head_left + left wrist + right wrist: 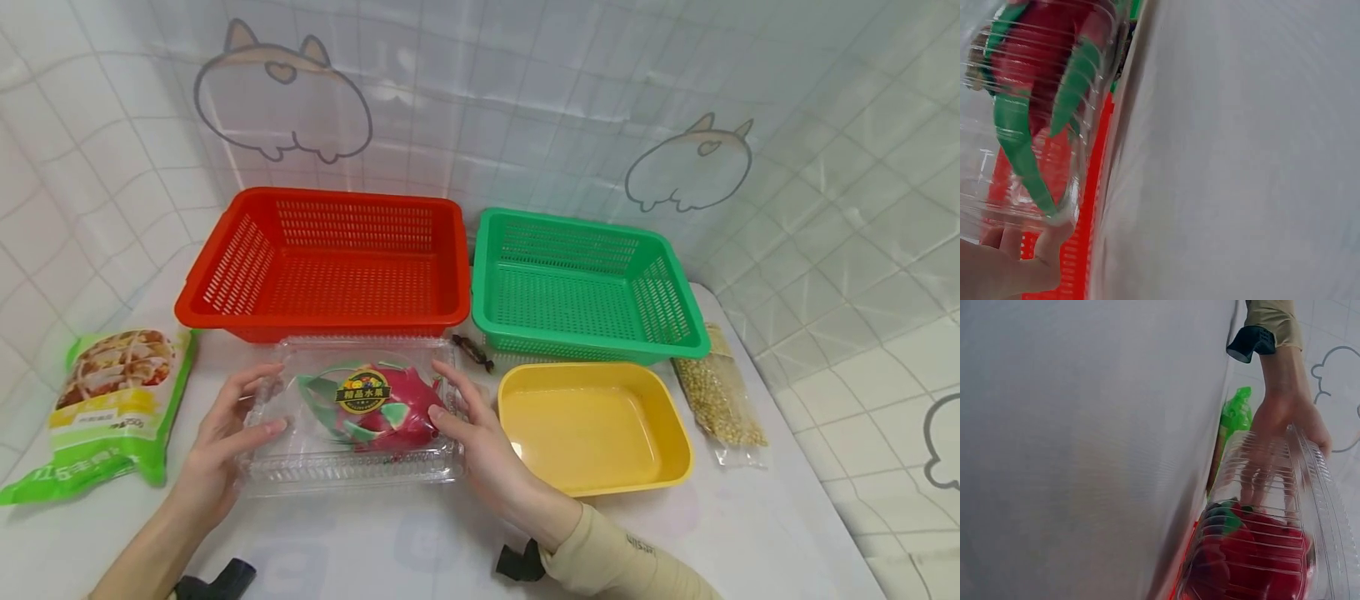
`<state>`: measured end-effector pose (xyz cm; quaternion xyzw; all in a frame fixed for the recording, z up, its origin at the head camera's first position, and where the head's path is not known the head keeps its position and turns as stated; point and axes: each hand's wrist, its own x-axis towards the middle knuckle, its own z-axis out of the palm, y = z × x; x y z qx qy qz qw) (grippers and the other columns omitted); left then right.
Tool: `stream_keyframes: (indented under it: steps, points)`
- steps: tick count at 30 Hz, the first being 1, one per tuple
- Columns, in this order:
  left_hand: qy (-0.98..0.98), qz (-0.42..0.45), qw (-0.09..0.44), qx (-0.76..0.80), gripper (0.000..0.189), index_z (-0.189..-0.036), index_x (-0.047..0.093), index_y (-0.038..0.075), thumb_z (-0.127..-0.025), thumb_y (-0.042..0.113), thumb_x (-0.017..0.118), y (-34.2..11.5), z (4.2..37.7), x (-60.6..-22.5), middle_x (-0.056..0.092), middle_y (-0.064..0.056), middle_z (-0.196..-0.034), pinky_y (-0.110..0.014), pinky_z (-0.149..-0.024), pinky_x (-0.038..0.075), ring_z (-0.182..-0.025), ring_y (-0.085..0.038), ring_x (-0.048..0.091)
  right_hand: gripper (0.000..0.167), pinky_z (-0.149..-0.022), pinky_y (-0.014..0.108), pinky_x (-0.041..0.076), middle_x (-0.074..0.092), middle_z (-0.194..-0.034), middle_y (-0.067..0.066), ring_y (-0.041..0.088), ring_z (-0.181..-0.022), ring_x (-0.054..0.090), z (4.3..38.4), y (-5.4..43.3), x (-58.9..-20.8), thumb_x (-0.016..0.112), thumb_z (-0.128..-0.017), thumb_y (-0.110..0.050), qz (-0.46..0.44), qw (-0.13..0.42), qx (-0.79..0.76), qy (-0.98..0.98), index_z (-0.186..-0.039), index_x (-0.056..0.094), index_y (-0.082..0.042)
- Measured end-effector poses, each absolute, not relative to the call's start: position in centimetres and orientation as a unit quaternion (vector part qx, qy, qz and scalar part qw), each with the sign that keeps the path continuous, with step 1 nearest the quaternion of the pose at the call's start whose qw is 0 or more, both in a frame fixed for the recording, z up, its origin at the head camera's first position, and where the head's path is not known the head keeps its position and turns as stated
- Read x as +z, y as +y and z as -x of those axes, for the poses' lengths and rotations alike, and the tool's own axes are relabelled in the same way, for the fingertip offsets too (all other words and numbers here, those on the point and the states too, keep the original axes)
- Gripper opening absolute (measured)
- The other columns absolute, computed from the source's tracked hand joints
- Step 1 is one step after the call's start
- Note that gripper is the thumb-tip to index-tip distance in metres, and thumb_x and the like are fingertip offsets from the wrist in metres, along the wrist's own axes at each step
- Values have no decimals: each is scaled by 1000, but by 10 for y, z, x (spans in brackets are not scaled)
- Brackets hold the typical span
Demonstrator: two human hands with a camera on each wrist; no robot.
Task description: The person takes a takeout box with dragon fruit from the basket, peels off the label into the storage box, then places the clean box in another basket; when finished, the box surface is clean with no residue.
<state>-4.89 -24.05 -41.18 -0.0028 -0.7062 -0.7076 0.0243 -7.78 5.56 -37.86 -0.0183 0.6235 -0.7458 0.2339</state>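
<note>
Clear plastic clamshell container (337, 468), ribbed side walls, lid appears on, gripped at both short ends by left fingers (238, 388) and right fingers (467, 392). Sits right at near side of red basket (352, 322), long side roughly parallel to basket front. Can't tell if it touches basket. Inside: one dragon fruit (414, 408), pink-red, lying on its side; body before basket's right half, long green scales pointing toward basket's left end. Round black-and-gold label (362, 392) on lid, facing up.
</note>
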Motion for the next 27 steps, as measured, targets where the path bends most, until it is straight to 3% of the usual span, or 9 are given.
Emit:
stream_keyframes:
  steps: [9, 15, 18, 23, 27]
  points:
    - [-714, -3, 18, -700, 56, -147, 40, 24, -96, 4, 48, -240, 49, -411, 31, 8, -136, -36, -91, 24, -124, -11, 24, 53, -120, 56, 23, 22, -156, 7, 34, -149, 20, 81, 53, -386, 58, -99, -20, 18, 223, -738, 637, -148, 45, -34]
    - [-723, -8, 8, -691, 55, -146, 40, 26, -95, 6, 50, -240, 50, -410, 30, 9, -136, -43, -92, 24, -124, -12, 23, 53, -120, 56, 23, 24, -157, 7, 35, -149, 22, 83, 53, -387, 58, -99, -19, 22, 219, -730, 647, -149, 45, -33]
    - [-726, -11, -3, -688, 56, -148, 38, 28, -96, 8, 50, -241, 51, -410, 29, 12, -139, -52, -99, 22, -127, -14, 20, 52, -120, 59, 21, 23, -159, 5, 35, -150, 21, 82, 53, -386, 58, -99, -20, 16, 221, -725, 652, -148, 45, -35]
    - [-717, -11, -21, -696, 59, -150, 33, 30, -98, 10, 50, -242, 52, -409, 23, 10, -149, -78, -108, 4, -136, -21, 12, 52, -120, 60, 20, 23, -161, 4, 36, -150, 19, 83, 54, -386, 58, -99, -22, 8, 224, -723, 654, -148, 45, -36]
    - [-717, -3, -27, -697, 61, -151, 31, 32, -98, 10, 52, -243, 53, -409, 19, 4, -153, -83, -105, -7, -139, -23, 6, 52, -121, 60, 20, 23, -161, 5, 37, -150, 20, 82, 53, -385, 58, -99, -21, 13, 218, -721, 657, -148, 45, -34]
